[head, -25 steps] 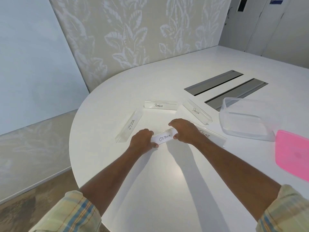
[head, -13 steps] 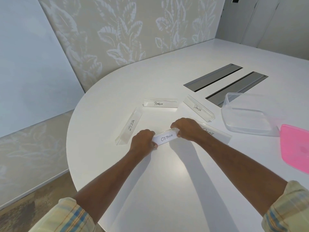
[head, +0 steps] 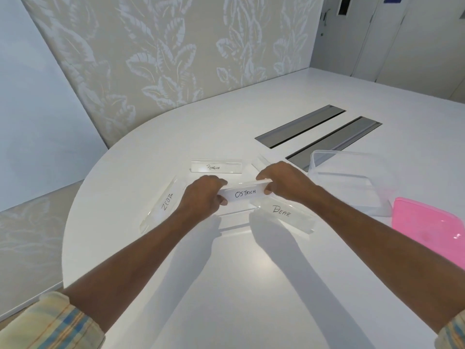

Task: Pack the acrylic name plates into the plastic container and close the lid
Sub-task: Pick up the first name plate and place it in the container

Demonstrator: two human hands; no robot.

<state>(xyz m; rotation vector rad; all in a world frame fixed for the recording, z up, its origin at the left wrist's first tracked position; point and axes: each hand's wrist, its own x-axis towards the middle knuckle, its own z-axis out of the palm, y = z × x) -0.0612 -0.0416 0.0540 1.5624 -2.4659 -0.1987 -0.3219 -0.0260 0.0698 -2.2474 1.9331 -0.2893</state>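
Fingers of the left hand are curled over one end of the OSTRICH plate, and those of the right hand are closed on its other end, so the plate is gripped between both hands at the centre of the frame. It appears to be raised slightly off the white surface, judging by the shadow cast beneath it.

Little of the task is judged to be done. Nothing is seen inside the clear plastic container at the right of the frame, and the pink lid is lying beside it at the far right edge, off the container. The PENGUIN plate is seen just above the hands, the ZEBRA plate to the left, and the BEAR plate just below the right hand. A further plate is mostly hidden behind the right hand. All are left to be packed, and the lid to be closed.

Each plate is shown as a long, narrow, transparent acrylic strip with a handwritten name on a white insert; the clear edges are hard to separate from the white surface.
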